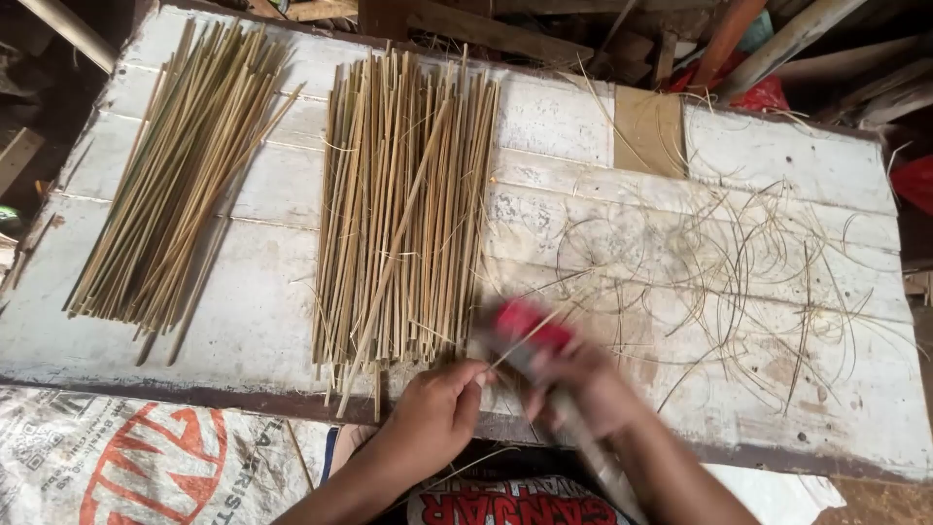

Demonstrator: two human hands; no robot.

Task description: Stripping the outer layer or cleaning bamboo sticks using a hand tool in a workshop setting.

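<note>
Head view, looking down over a whitewashed plank table (243,321). Left hand (432,413) at the near edge, fingers closed in a pinch on the end of one thin bamboo stick (525,342), held low and angled up to the right, apparently to steady it against the blade. Right hand (593,389) blurred with motion, wrapped tight round what looks like a knife (520,331) with a red handle; blade itself too smeared to make out, though crossing the stick just beyond the left fingertips. Both hands close together, almost touching, at the table's front rim, where shavings can fall clear.

Two stacks of sticks laid out lengthwise, running away from the worker. Middle stack (403,209) squared up directly ahead of the left hand, near ends overhanging the edge, within easy reach for picking singly; one stick lying slantwise across its top. Left stack (180,175) greener, fanned at a slant, well apart from the hands, seemingly kept as a separate lot.

Right half of the table strewn with curled shavings (739,272), thin and wiry, scattered on the side of the cutting hand. Brown cardboard patch (648,131) set into the far planks. Printed sack (117,457) spread below the table on the left, another across the lap. Timber offcuts (777,44) and something red heaped beyond the far edge.
</note>
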